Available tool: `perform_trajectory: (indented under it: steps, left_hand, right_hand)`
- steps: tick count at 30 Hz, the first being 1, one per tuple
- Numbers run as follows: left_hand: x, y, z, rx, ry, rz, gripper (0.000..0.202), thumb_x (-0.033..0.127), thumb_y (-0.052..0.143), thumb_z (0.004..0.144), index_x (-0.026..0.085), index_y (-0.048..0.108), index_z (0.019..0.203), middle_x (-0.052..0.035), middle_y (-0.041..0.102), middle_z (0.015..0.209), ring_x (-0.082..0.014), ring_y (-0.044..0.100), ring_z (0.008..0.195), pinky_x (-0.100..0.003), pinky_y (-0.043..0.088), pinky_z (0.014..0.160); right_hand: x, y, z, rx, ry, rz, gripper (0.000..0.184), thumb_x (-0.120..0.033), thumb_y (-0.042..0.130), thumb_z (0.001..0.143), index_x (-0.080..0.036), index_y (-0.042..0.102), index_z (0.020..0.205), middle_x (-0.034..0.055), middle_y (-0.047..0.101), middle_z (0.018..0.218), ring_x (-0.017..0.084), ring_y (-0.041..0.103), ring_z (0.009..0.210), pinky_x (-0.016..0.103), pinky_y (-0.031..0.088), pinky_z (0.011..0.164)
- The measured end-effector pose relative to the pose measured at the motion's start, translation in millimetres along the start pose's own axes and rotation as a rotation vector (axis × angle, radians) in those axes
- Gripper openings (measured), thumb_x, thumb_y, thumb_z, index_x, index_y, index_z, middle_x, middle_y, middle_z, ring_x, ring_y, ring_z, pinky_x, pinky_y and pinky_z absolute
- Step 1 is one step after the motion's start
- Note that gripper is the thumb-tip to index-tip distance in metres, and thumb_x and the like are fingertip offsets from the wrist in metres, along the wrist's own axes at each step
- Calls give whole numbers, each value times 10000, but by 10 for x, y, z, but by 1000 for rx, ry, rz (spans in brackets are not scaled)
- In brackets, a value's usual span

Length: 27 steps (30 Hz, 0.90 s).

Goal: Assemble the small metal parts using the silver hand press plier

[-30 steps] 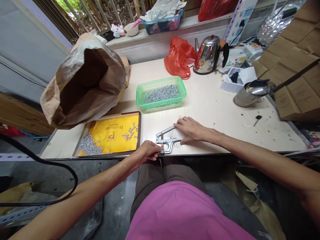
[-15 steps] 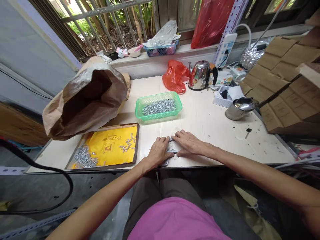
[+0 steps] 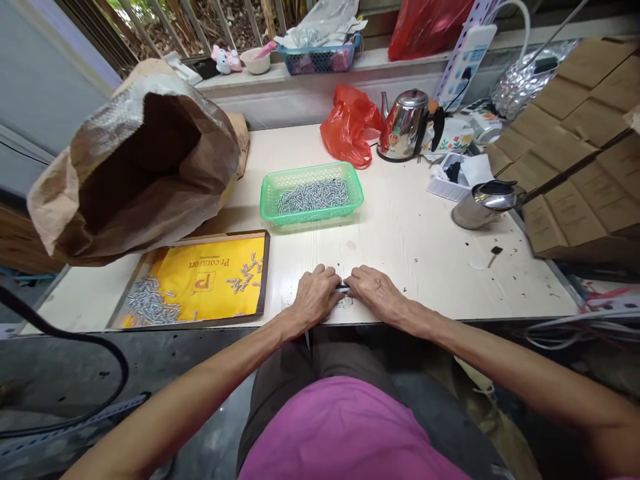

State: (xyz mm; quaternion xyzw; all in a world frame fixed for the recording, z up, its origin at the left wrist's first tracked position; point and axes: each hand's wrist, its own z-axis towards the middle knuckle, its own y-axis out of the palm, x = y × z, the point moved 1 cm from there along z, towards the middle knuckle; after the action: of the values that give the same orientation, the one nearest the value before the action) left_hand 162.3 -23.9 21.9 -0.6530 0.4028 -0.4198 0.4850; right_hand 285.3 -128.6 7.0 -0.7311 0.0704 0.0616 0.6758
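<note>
Setting: pale wooden desk (image 3: 425, 240) under a barred window, its sill crowded with small items.
Left hand (image 3: 314, 299): palm down at the near edge of the desk, fingers curled over a small metal press tool (image 3: 343, 287); the grip looks clenched on it, though the tool is almost wholly hidden.
Right hand (image 3: 374, 291): just beside the left, fingertips meeting it over the same tool; whether it clasps or only steadies, I cannot tell.
Tool: between the two hands, only a dark sliver showing.
Beyond the grip: green basket (image 3: 270, 193) of small metal pieces, straight ahead and well apart.
Left of the grip: shallow tray (image 3: 266, 267) with a yellow sheet and scattered metal pieces; behind it a big brown paper sack (image 3: 130, 167).
Far right of the grip: steel kettle (image 3: 405, 127), red bag (image 3: 350, 123), metal ladle (image 3: 480, 200).
Doing it well: likely best to keep the tool flat on the desk, press evenly with both hands, fingertips clear of the closing jaws.
</note>
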Motion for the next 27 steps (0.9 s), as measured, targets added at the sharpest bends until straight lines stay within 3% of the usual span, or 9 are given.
perform_trajectory:
  steps: [3,5,9,11,16,20,23,27]
  left_hand:
    - [-30,2,-1,19,15,-12,224,370,577,873,181,636,977,-75,613,963,-244,536,973,-353,475,765]
    - [-48,32,-34,69,5,-25,283,377,584,867,172,608,1060,-90,617,1028,-255,538,1006,-377,484,820]
    - [34,212,-201,237,16,-76,266,238,500,912,179,547,1167,-116,517,1325,-269,433,1271,-440,410,1029]
    - [144,335,-298,290,60,-111,281,189,438,933,189,530,1199,-106,483,1383,-262,364,1351,-452,369,1079]
    - [386,507,-425,322,67,-199,318,226,364,972,177,504,1253,-104,568,1294,-245,458,1285,-481,307,1119]
    - [397,514,-441,372,62,-249,342,257,418,960,149,497,1274,-123,553,1316,-263,419,1320,-493,279,1131]
    - [382,550,-447,393,95,-298,386,307,489,935,152,494,1288,-134,541,1325,-280,416,1321,-491,312,1109]
    - [444,620,-563,402,104,-328,394,416,558,889,139,576,1169,-141,610,1200,-285,546,1160,-425,441,990]
  right_hand:
    - [43,-29,-4,35,20,9,149,-234,539,909,-149,636,983,92,613,942,215,538,926,315,409,794]
    - [134,-93,27,31,-38,62,257,-298,573,891,-144,616,1093,106,608,1004,226,532,967,322,417,826]
    - [363,-174,131,31,-126,202,341,-370,494,926,-165,594,1180,119,612,1049,225,549,988,342,429,848]
    - [442,-159,203,65,-67,183,302,-312,468,934,-162,611,1154,120,618,1046,224,552,989,345,426,846]
    - [469,-140,438,61,33,50,241,-267,456,935,-167,674,946,96,640,970,218,543,936,338,393,811]
    - [218,-254,572,76,46,-25,258,-248,444,936,-176,681,1007,110,636,1003,233,522,944,349,371,792]
    - [-198,-325,620,34,-208,-15,263,-260,443,943,-205,685,1033,89,621,1010,215,489,943,324,363,778]
    - [-695,-311,670,-82,-452,-30,258,-229,465,929,-206,688,802,65,619,905,205,473,901,315,350,730]
